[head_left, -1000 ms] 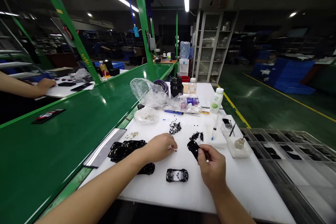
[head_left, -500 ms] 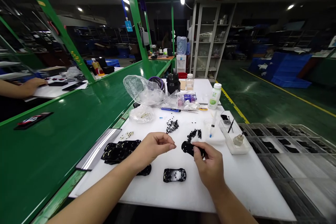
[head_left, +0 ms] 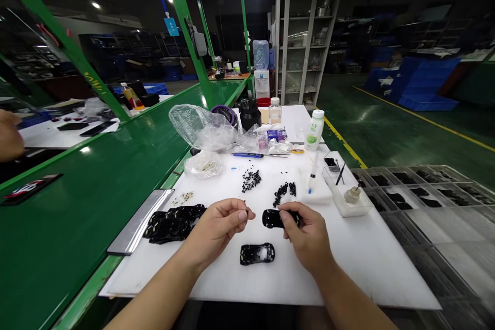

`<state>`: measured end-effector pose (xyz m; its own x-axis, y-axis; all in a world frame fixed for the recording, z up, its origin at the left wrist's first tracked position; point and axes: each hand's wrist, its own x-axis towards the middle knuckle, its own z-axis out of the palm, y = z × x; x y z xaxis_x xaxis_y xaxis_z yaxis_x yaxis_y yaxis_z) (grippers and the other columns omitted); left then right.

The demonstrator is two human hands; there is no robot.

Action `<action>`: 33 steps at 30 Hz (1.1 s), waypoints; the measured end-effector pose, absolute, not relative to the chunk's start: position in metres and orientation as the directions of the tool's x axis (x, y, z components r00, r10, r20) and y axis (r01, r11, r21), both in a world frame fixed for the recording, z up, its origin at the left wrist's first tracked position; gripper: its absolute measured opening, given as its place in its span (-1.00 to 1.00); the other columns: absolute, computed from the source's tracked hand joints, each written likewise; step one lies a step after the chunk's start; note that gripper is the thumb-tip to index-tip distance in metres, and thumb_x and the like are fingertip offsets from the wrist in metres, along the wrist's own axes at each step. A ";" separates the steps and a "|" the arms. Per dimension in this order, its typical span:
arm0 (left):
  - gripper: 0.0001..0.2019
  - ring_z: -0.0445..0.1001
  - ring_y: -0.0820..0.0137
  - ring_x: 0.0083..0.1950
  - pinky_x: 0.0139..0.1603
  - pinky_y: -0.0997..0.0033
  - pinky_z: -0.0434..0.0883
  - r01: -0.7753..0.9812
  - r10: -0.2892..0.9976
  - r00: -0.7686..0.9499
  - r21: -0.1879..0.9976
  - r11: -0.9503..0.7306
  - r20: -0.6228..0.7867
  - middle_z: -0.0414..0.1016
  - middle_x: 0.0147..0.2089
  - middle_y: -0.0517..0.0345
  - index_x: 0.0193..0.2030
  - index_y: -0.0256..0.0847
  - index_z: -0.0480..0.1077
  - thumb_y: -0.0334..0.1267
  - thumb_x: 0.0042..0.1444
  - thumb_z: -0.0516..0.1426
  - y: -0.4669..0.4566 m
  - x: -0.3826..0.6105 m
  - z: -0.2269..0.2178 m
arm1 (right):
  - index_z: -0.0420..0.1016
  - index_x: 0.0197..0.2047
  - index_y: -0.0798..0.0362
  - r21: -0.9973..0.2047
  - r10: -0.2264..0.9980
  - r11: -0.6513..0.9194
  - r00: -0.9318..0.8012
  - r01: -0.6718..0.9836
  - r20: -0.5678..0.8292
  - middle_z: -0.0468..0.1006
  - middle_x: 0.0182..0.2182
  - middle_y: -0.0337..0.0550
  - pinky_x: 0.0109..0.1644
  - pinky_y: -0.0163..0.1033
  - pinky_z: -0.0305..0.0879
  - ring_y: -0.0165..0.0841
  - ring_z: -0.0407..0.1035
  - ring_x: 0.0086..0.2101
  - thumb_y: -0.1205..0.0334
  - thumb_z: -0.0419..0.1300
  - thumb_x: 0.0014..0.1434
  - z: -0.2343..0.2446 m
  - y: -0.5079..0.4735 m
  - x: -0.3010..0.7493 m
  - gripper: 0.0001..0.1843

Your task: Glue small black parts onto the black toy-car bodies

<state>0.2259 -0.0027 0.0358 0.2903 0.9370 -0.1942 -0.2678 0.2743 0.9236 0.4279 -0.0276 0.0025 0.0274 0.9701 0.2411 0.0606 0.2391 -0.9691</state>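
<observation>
My right hand (head_left: 309, 237) grips a black toy car body (head_left: 271, 218) by its right end, thumb on the near side, a little above the white work surface. To its left, my left hand (head_left: 220, 229) is closed in a pinch, fingertips just short of the car body. Whatever the pinch holds is too small to make out. A second black car body (head_left: 257, 254) lies below, between both hands. Several more car bodies (head_left: 174, 223) are bunched beside my left wrist. Small black parts lie in one pile (head_left: 251, 180) and another pile (head_left: 284, 193) beyond the hands.
Farther back are a blue pen-like tool (head_left: 247, 155), a clear plastic bag (head_left: 203, 131), a black bottle (head_left: 249, 114) and a white bottle (head_left: 314, 130). A syringe (head_left: 312, 178) and a clear tray (head_left: 350, 206) stand right. Compartment trays (head_left: 421, 201) sit beyond the right edge. Another person's hand (head_left: 10, 134) shows far left.
My left fingers have curled in, and the thumb now shows in front of the pinch. The car body in my right hand has levelled. The camera view has shifted slightly.
</observation>
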 end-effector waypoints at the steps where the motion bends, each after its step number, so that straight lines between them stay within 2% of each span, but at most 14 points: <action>1: -0.85 0.31 0.59 -0.47 -0.38 0.59 0.27 -0.272 0.938 0.286 0.922 0.276 -0.196 0.57 -0.40 0.15 -0.44 -0.22 0.54 -0.25 -0.08 0.39 -0.003 0.226 0.036 | 0.55 -0.20 0.02 -0.970 0.971 0.236 0.026 0.058 0.238 0.45 -0.57 -0.28 -0.51 -0.35 0.29 -0.45 0.34 -0.58 0.16 0.17 0.23 0.003 -0.028 0.428 -0.83; 9: -0.81 0.37 0.54 -0.40 -0.34 0.58 0.29 -0.308 0.937 0.283 0.906 0.291 -0.204 0.55 -0.44 0.18 -0.52 -0.21 0.52 -0.37 -0.24 0.44 -0.005 0.226 0.034 | 0.56 -0.22 0.03 -0.973 0.973 0.228 0.020 0.046 0.229 0.46 -0.56 -0.27 -0.51 -0.36 0.28 -0.45 0.35 -0.58 0.15 0.18 0.22 0.004 -0.027 0.429 -0.83; 13: -0.83 0.35 0.54 -0.42 -0.34 0.56 0.29 -0.255 0.938 0.283 0.927 0.273 -0.199 0.52 -0.46 0.20 -0.48 -0.21 0.54 -0.33 -0.18 0.43 -0.008 0.227 0.036 | 0.56 -0.22 0.04 -0.973 0.973 0.227 0.021 0.043 0.228 0.47 -0.56 -0.26 -0.52 -0.36 0.29 -0.44 0.35 -0.58 0.15 0.19 0.21 0.002 -0.027 0.429 -0.82; 18: -0.84 0.33 0.54 -0.45 -0.34 0.52 0.29 -0.283 0.943 0.277 0.923 0.262 -0.183 0.51 -0.41 0.18 -0.40 -0.23 0.52 -0.24 -0.05 0.37 -0.011 0.228 0.035 | 0.56 -0.23 0.06 -0.973 0.973 0.227 0.024 0.041 0.228 0.45 -0.60 -0.27 -0.56 -0.35 0.28 -0.44 0.34 -0.62 0.13 0.18 0.21 0.001 -0.027 0.429 -0.79; 23: -0.83 0.34 0.54 -0.43 -0.34 0.54 0.29 -0.280 0.952 0.240 0.926 0.253 -0.188 0.51 -0.43 0.18 -0.47 -0.23 0.50 -0.33 -0.14 0.41 -0.011 0.227 0.035 | 0.56 -0.23 0.05 -0.972 0.973 0.228 0.016 0.050 0.229 0.47 -0.57 -0.26 -0.52 -0.34 0.30 -0.43 0.35 -0.59 0.15 0.18 0.21 0.004 -0.028 0.429 -0.81; 28: -0.78 0.39 0.51 -0.35 -0.28 0.55 0.32 -0.255 0.934 0.255 0.915 0.314 -0.250 0.53 -0.40 0.19 -0.48 -0.22 0.47 -0.42 -0.22 0.42 -0.011 0.226 0.040 | 0.56 -0.23 0.05 -0.971 0.973 0.232 0.007 0.057 0.232 0.46 -0.58 -0.27 -0.51 -0.34 0.29 -0.43 0.34 -0.58 0.15 0.18 0.20 0.004 -0.028 0.430 -0.82; 33: -0.80 0.36 0.53 -0.39 -0.30 0.55 0.32 -0.165 0.950 0.222 0.951 0.260 -0.221 0.48 -0.43 0.25 -0.43 -0.21 0.49 -0.37 -0.18 0.42 -0.013 0.226 0.041 | 0.56 -0.22 0.05 -0.970 0.971 0.236 0.025 0.063 0.237 0.46 -0.58 -0.27 -0.51 -0.35 0.27 -0.43 0.34 -0.59 0.14 0.18 0.21 0.004 -0.028 0.429 -0.80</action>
<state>0.2262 -0.0133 0.0413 0.2216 0.9497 -0.2211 -0.1650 0.2600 0.9514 0.4291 -0.0281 0.0038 0.0249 0.9711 0.2375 0.0632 0.2356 -0.9698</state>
